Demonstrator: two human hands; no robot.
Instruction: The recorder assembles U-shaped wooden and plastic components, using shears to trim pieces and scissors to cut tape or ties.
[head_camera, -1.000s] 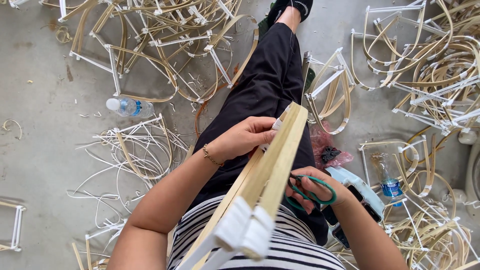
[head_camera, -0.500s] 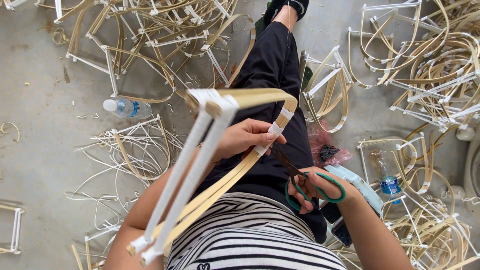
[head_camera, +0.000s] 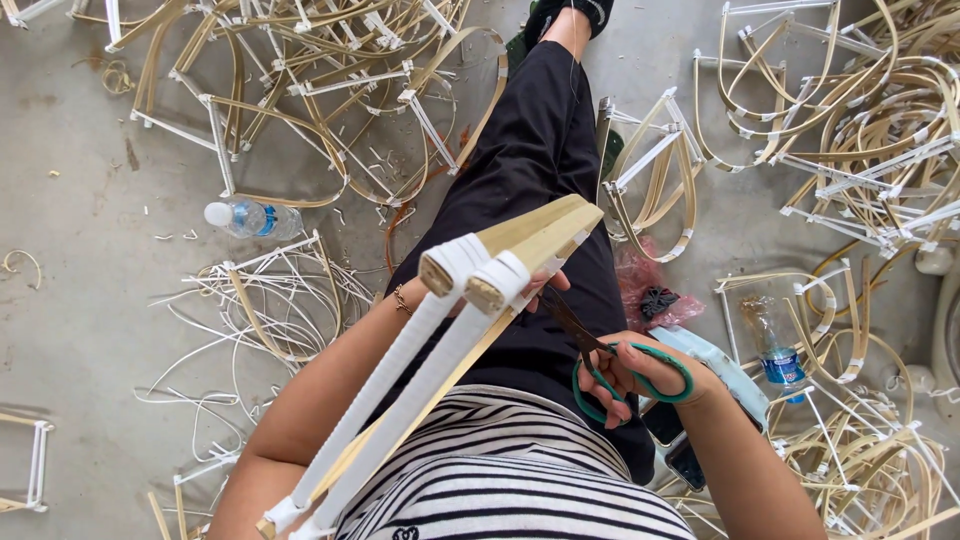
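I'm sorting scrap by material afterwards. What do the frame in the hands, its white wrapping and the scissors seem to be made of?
Frame: pale tan flat strips with matte grain, likely bamboo or rattan.
White wrapping: smooth, slightly glossy bands wound around the bars, probably plastic strip.
Scissors: dark dull metal blades and shiny green loops, apparently plastic, in the right hand.

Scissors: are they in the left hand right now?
No, the green-handled scissors are in the right hand; the left hand holds the bamboo frame.

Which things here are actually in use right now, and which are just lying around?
In use: bamboo frame wrapped in white strip, held by left hand; green-handled scissors in right hand.

Lying about: frame piles, water bottles, loose white strips, pink bag.
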